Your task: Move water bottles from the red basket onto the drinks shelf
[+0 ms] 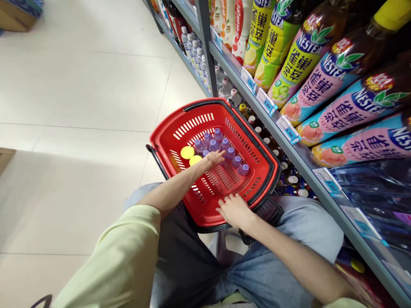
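A red shopping basket [167, 132] with a black-edged rim stands in front of my knees. Inside it, several small bottles with purple caps [225, 143] stand upright in close rows, beside two round yellow lids [187, 152]. My left hand [215, 158] reaches over the bottles in the middle of the basket, its fingers stretched out and partly foreshortened; the spot beneath the palm is hidden. Over the basket's near rim lies my right hand [235, 210], fingers bent over the edge and onto the inner wall.
On the right, a grey metal shelf [272, 115] carries large NESTEA bottles [298, 64] above price tags. More bottles [293, 179] with white caps stand on the lower level close to the basket. A cardboard box [19, 17] sits on the tiled floor [80, 94] at far left.
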### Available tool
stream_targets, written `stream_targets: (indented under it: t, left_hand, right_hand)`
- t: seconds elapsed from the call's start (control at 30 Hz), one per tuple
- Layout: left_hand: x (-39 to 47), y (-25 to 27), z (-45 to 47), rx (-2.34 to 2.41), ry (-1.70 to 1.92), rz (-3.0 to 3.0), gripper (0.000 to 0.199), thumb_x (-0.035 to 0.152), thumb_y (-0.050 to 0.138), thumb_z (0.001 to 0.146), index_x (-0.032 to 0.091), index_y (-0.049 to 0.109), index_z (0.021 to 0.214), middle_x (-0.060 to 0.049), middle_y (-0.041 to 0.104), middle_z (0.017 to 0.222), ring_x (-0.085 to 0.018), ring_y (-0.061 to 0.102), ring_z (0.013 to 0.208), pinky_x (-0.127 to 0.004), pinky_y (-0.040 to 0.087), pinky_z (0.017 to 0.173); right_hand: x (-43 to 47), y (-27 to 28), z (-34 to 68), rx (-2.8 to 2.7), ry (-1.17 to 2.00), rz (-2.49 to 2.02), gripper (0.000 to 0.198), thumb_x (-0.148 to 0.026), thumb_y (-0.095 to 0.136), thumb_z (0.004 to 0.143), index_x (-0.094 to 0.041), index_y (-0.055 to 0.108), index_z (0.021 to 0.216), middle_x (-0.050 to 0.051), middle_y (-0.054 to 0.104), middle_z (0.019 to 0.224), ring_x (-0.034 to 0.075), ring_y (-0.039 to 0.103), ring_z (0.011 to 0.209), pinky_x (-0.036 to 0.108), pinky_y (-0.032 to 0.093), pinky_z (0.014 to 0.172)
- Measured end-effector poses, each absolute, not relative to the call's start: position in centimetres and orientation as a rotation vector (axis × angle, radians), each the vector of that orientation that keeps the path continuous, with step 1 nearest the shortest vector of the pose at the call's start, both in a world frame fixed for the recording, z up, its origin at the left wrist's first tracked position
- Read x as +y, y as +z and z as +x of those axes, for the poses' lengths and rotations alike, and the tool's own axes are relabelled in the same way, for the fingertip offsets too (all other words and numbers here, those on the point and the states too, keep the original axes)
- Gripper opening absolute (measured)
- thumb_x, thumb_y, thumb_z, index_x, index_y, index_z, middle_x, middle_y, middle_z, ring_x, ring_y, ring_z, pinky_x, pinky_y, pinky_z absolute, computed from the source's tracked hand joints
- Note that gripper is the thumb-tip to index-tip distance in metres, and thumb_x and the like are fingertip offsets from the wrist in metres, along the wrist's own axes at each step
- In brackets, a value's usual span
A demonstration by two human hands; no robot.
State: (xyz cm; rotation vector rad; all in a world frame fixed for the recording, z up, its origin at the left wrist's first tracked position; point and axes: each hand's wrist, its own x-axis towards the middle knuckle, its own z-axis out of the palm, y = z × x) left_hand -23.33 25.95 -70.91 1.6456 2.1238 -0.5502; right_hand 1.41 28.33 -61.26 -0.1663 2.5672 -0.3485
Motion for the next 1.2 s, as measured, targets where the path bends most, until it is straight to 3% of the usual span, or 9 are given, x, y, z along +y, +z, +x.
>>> stream_targets:
  t: [0.17,0.5,0.77,1.0,1.2]
  left_hand:
    - [26.2,-71.0,-23.7,2.144,-0.541,1.630,0.045,0.007,0.053,0.094,0.023,0.068,0.133,-0.015,0.043,0.159,-0.032,0.055,0.136,-0.038,0.060,0.097]
    - [26.3,-71.4,-24.1,2.166,-0.487,1.583,0.047,0.008,0.047,0.097,0.024,0.067,0.136,-0.014,0.051,0.153,-0.032,0.062,0.130,-0.040,0.060,0.096]
    - [26.2,-71.1,-23.8,2.200,-0.468,1.584,0.041,0.006,0.043,0.098,0.021,0.075,0.120,-0.017,0.055,0.144,-0.033,0.065,0.124,-0.041,0.064,0.089]
    - [26.0,-70.3,-23.5,2.131,-0.503,1.623,0.029,0.003,0.059,0.091,0.021,0.075,0.106,-0.009,0.050,0.154,-0.030,0.062,0.129,-0.037,0.063,0.092]
    - [26.3,-69.5,-23.1,2.099,-0.509,1.691,0.031,0.000,0.055,0.091,0.020,0.075,0.105,-0.009,0.053,0.151,-0.026,0.063,0.130,-0.031,0.060,0.097]
  right_hand:
    - [28.3,-61.4,1.4,2.578,-0.344,-0.166,0.043,-0.036,0.038,0.110,-0.009,0.067,0.127,0.019,0.074,0.118,0.033,0.069,0.115,0.046,0.051,0.099]
    - [28.4,-60.9,1.3,2.557,-0.341,-0.166,0.043,-0.035,0.037,0.111,-0.009,0.066,0.128,0.018,0.073,0.119,0.033,0.068,0.116,0.046,0.051,0.102]
    - [28.5,-61.1,1.3,2.577,-0.327,-0.177,0.044,-0.036,0.037,0.111,-0.009,0.067,0.128,0.018,0.074,0.117,0.033,0.069,0.116,0.047,0.052,0.102]
    - [28.4,-61.5,1.2,2.572,-0.315,-0.181,0.043,-0.036,0.038,0.111,-0.008,0.066,0.129,0.018,0.074,0.118,0.034,0.069,0.116,0.048,0.052,0.101]
    - [28.3,-61.9,1.3,2.593,-0.320,-0.183,0.043,-0.036,0.039,0.110,-0.009,0.067,0.127,0.018,0.074,0.116,0.034,0.069,0.114,0.048,0.053,0.100]
